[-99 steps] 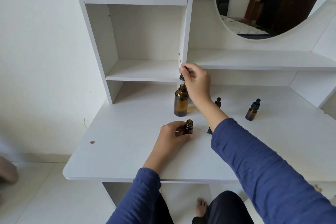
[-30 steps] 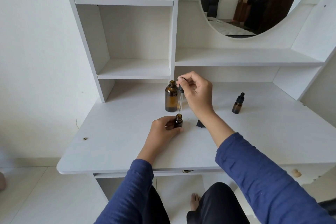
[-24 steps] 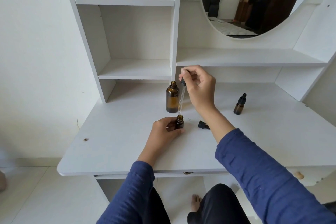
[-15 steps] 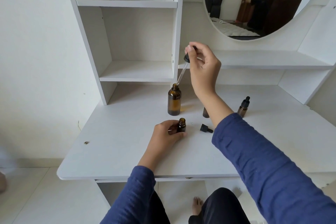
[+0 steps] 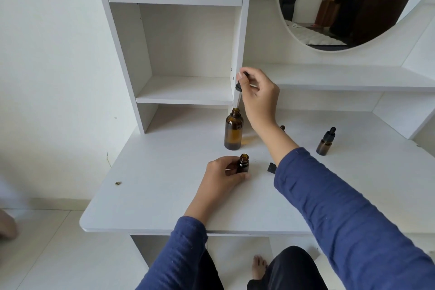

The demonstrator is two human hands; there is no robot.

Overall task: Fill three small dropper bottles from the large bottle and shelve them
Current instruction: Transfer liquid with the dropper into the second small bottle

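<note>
Right hand (image 5: 257, 96) pinches dropper (image 5: 239, 92), glass tip at the mouth of large bottle (image 5: 233, 132). Left hand (image 5: 223, 174) grips open small bottle (image 5: 243, 163) just in front of large bottle. Capped dropper bottle (image 5: 326, 142) well right of it.

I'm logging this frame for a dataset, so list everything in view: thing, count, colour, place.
Large bottle: 1, amber, open, mid-desk, below the dropper.
Dropper: 1, black bulb with clear tube, tip at the large bottle's mouth.
Open small bottle: 1, amber, near desk front.
Capped small bottle: 1, amber with black top, right.
Third small bottle: 1, mostly hidden behind the forearm.
Loose cap: 1, black, on the desk.
Desk: 1, white.
Shelves: white, bare.
Mirror: 1, round.
Left hand: steadies the open small bottle.
Right hand: pinches the dropper.
</note>
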